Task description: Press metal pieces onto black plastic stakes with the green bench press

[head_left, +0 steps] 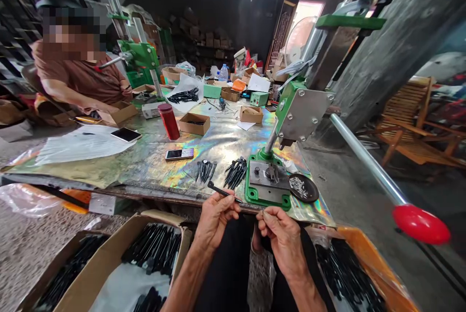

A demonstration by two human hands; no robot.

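My left hand (217, 215) pinches a slim black rod-like part (223, 190) with a small knob at its far end. Just right of it, my right hand (278, 224) is closed at the fingertips; whatever it may hold is too small to make out. Both hands are in front of the table edge, above my lap. Beyond them lie two bunches of similar black parts (236, 172). The green-based hand press (269, 178) stands close by on the right, with a metal fixture on its plate. Beside it sits a dark round dish (309, 188) of small silvery pins.
The press lever ends in a red knob (421, 224) at right. Cartons of black parts (182, 239) stand low at left, an orange crate (378, 263) at lower right. A keypad phone (179, 154), red canister (168, 122) and small box (195, 124) are on the table. Another person sits at left.
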